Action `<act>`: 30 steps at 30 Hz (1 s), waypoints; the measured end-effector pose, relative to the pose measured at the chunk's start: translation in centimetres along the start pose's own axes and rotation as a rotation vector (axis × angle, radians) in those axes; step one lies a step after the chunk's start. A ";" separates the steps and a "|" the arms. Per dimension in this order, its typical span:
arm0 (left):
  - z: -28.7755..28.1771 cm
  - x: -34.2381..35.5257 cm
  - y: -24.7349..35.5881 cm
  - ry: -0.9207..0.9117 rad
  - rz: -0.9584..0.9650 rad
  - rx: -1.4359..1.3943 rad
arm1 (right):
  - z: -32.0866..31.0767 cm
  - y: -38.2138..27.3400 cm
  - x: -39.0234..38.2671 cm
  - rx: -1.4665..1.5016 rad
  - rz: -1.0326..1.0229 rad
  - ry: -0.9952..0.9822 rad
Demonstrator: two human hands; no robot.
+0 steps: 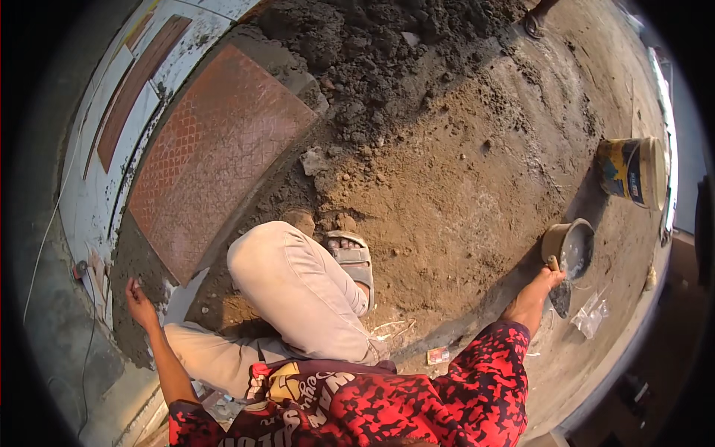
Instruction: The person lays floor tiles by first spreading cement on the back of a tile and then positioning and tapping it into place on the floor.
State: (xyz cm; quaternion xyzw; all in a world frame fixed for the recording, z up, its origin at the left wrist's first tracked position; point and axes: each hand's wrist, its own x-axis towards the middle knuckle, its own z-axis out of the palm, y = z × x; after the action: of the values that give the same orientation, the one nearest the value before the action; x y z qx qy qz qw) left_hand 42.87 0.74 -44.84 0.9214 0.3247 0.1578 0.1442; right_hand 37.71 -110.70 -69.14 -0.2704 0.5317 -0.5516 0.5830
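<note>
My left hand [141,302] is open beside a strip of wet grey mortar [134,261], just below the near corner of a reddish patterned tile [216,156]. My right hand [547,281] grips the wooden handle of a trowel, whose dark, mortar-smeared blade [560,299] hangs below it. That hand is at the near rim of a round tub [585,253] with grey, cloudy contents.
My bent knee and sandaled foot [350,261] rest on sandy ground. Dark wet mortar [372,52] is heaped beyond. A bucket [631,173] and clear plastic bag [590,316] lie right; planks [141,93] and cables lie left. Someone's foot [532,26] shows at the top.
</note>
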 end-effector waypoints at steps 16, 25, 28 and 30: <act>-5.9 1.0 -4.9 0.083 -0.084 -0.105 | 1.2 2.9 -1.9 -0.333 0.020 0.367; -3.4 5.1 4.5 -0.010 0.148 -0.638 | -3.2 5.1 -18.2 -0.117 0.068 0.022; -0.1 4.9 4.2 -0.017 0.172 -0.605 | -4.2 6.4 -24.7 -0.143 0.076 0.091; 1.8 4.4 4.4 -0.012 0.169 -0.631 | -5.7 7.1 -30.0 -0.251 0.133 0.070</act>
State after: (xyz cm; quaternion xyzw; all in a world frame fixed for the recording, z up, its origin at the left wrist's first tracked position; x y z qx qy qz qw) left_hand 49.29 -0.02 -43.98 0.8559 0.1813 0.2565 0.4107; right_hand 40.26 -79.50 -67.53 -0.2860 0.6333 -0.4500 0.5610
